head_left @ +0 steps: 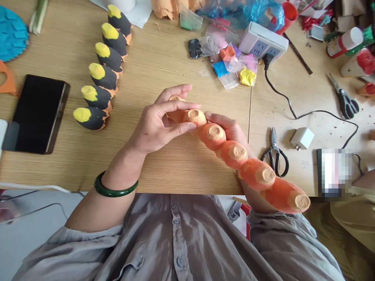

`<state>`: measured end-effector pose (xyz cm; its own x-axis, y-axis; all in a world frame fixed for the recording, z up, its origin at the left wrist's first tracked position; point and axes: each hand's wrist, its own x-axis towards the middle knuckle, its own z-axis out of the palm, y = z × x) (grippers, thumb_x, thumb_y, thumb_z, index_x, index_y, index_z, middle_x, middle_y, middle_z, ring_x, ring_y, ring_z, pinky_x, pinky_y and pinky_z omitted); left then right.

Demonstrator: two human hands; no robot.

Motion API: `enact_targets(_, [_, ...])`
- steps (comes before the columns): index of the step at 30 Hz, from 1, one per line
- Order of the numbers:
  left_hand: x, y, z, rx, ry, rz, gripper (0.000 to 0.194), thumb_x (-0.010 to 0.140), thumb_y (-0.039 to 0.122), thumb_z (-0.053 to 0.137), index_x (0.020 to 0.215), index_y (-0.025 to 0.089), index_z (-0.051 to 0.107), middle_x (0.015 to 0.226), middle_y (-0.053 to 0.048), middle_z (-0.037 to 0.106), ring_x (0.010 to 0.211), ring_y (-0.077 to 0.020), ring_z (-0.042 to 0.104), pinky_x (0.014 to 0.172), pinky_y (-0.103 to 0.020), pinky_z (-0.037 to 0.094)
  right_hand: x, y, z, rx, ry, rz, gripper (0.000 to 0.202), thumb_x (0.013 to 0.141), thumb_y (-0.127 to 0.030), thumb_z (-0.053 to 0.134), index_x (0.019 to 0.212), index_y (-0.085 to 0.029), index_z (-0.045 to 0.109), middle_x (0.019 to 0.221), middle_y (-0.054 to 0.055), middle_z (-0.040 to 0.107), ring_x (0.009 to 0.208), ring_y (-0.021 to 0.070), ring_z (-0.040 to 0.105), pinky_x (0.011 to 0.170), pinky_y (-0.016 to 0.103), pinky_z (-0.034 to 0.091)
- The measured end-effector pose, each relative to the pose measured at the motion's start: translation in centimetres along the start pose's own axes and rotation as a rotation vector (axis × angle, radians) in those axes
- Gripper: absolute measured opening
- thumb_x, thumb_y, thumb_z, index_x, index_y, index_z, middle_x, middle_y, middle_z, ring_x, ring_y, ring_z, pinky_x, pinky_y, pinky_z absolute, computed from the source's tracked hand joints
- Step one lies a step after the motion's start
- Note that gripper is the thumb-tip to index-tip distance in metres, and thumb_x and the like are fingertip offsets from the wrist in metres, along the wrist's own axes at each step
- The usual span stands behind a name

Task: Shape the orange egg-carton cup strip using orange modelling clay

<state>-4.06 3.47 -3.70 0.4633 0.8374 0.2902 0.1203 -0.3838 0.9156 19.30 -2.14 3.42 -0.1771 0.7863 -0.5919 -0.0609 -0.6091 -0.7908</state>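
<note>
An egg-carton strip (215, 134) runs slantwise over the table's front edge, its row of cups covered in orange with bare tan tips. My left hand (155, 127), below a dark green bangle (116, 186), grips the far left end between thumb and fingers. Behind the strip, my right hand (230, 127) holds it from beneath, its thumb near the second cup and most fingers hidden. To the left stands a second egg-carton strip (107, 76), its cups black with yellow tips.
Small bags of coloured clay (230, 56) lie near a white power strip (263, 43). Black-handled scissors (274, 154), a white charger (302, 138) and another pair of scissors (345, 101) are on the right. A dark phone (35, 113) lies left. A cable (283, 95) crosses the right side.
</note>
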Motion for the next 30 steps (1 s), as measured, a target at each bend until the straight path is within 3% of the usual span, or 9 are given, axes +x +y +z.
enact_targets(5, [-0.1,-0.3,0.8,0.028,0.046,0.121,0.057,0.102,0.083,0.089,0.136,0.038,0.087,0.181,-0.005,0.062,0.171,-0.0520,0.056,0.142,-0.083,0.047,-0.2,0.3,0.7,0.099,0.033,-0.009,0.040,0.094,-0.062,0.087,0.078,-0.034,0.063,0.082,0.003,0.070,0.095,0.0291,0.066,0.090,0.048,0.060])
enact_targets(9, [-0.2,-0.9,1.3,0.099,0.078,0.099,0.063,0.101,0.088,0.085,0.128,0.031,0.086,0.184,-0.005,0.062,0.171,-0.0498,0.055,0.145,-0.083,0.044,-0.2,0.3,1.2,0.148,0.032,-0.037,0.033,0.093,-0.053,0.085,0.079,-0.033,0.063,0.086,0.002,0.066,0.089,0.0248,0.057,0.091,0.041,0.057])
enact_targets(12, [-0.4,-1.2,1.6,0.109,0.101,0.071,0.061,0.100,0.088,0.086,0.126,0.033,0.086,0.185,-0.002,0.061,0.173,-0.0477,0.053,0.148,-0.079,0.043,0.3,0.6,1.0,0.106,0.022,-0.060,0.032,0.091,-0.054,0.085,0.078,-0.033,0.064,0.091,0.003,0.071,0.093,0.0253,0.061,0.095,0.041,0.057])
enact_targets(16, [-0.4,-1.0,1.9,0.094,0.125,0.073,0.060,0.099,0.086,0.089,0.131,0.036,0.086,0.183,-0.002,0.062,0.173,-0.0466,0.054,0.149,-0.077,0.044,1.0,0.7,0.8,0.075,0.006,-0.044,0.042,0.091,-0.074,0.080,0.075,-0.036,0.072,0.088,0.003,0.080,0.103,0.0293,0.077,0.099,0.047,0.064])
enact_targets(18, [-0.3,-0.8,1.9,0.071,0.104,0.063,0.063,0.097,0.088,0.091,0.134,0.038,0.086,0.185,-0.002,0.060,0.176,-0.0476,0.050,0.149,-0.076,0.043,1.1,0.5,0.9,0.062,0.223,0.010,0.041,0.093,-0.073,0.085,0.077,-0.036,0.078,0.084,0.002,0.082,0.096,0.0293,0.081,0.092,0.048,0.069])
enact_targets(21, [-0.3,-0.9,1.6,0.009,0.067,0.043,0.074,0.094,0.090,0.093,0.147,0.039,0.083,0.191,-0.004,0.052,0.180,-0.0505,0.043,0.144,-0.078,0.050,1.0,0.1,0.8,0.052,0.948,0.070,0.051,0.088,-0.071,0.096,0.065,-0.033,0.071,0.064,-0.002,0.072,0.069,0.0241,0.075,0.064,0.042,0.065])
enact_targets(24, [-0.4,-1.5,1.3,-0.061,0.062,0.042,0.085,0.092,0.090,0.094,0.160,0.045,0.076,0.195,-0.004,0.046,0.181,-0.0559,0.039,0.130,-0.079,0.063,0.9,0.1,0.2,-0.015,0.426,0.112,0.052,0.102,-0.076,0.081,0.079,-0.030,0.079,0.085,-0.004,0.085,0.084,0.0207,0.084,0.072,0.038,0.066])
enact_targets(26, [-0.5,-2.0,1.1,-0.062,0.083,0.010,0.088,0.091,0.093,0.093,0.166,0.050,0.071,0.196,0.001,0.045,0.183,-0.0582,0.034,0.127,-0.079,0.065,0.8,0.1,-0.2,-0.013,0.173,0.092,0.052,0.107,-0.076,0.073,0.085,-0.029,0.081,0.100,-0.005,0.090,0.098,0.0211,0.088,0.076,0.039,0.066])
enact_targets(30, [-0.4,-2.7,0.8,-0.076,0.115,-0.035,0.100,0.090,0.098,0.089,0.175,0.053,0.061,0.192,0.005,0.052,0.182,-0.0564,0.038,0.136,-0.079,0.057,0.8,-0.1,-0.4,0.030,0.075,0.033,0.056,0.115,-0.071,0.062,0.085,-0.028,0.081,0.114,-0.004,0.091,0.109,0.0228,0.089,0.078,0.040,0.064])
